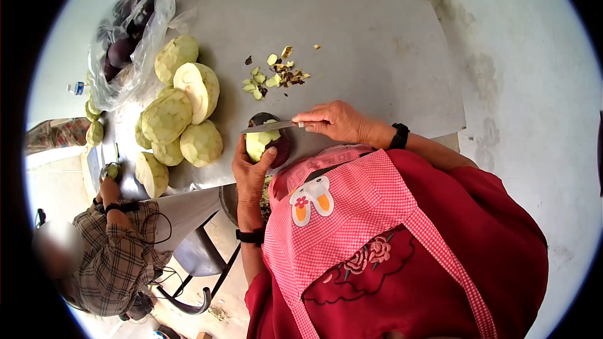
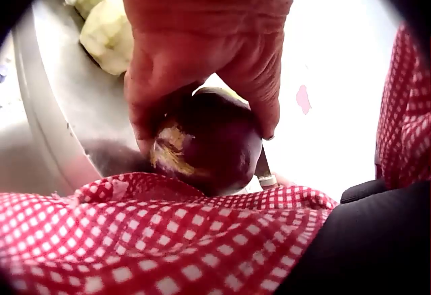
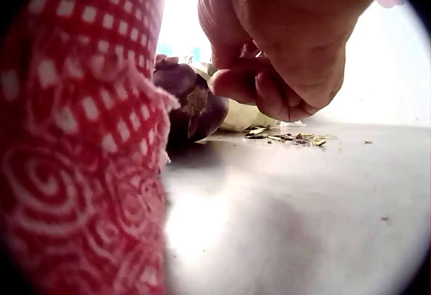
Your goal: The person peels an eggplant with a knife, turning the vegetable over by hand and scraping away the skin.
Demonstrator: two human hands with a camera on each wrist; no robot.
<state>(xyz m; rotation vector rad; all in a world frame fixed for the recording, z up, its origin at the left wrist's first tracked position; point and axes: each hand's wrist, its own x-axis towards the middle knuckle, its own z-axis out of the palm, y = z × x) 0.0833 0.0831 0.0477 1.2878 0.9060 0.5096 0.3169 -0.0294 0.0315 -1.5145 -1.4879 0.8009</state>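
A round purple eggplant point(image 1: 280, 150), with part of its skin off and pale flesh showing, is at the table's near edge. My left hand point(image 1: 249, 174) grips it from the side, thumb over the near face and fingers round the far one. In the left wrist view the eggplant point(image 2: 219, 143) shows dark skin with a brown scarred patch. My right hand point(image 1: 339, 120) holds a knife point(image 1: 270, 127) by its handle, the blade lying across the top of the eggplant. The right wrist view shows curled fingers point(image 3: 259, 90), with the knife hidden behind them.
Several peeled eggplants point(image 1: 166, 116) are piled to the left. Behind them a clear plastic bag point(image 1: 164, 5) contains unpeeled ones. Skin scraps point(image 1: 290, 77) lie on the grey table point(image 1: 377, 44) beyond my hands. Another person point(image 1: 116, 251) works at the far left, near a stool point(image 1: 201, 254).
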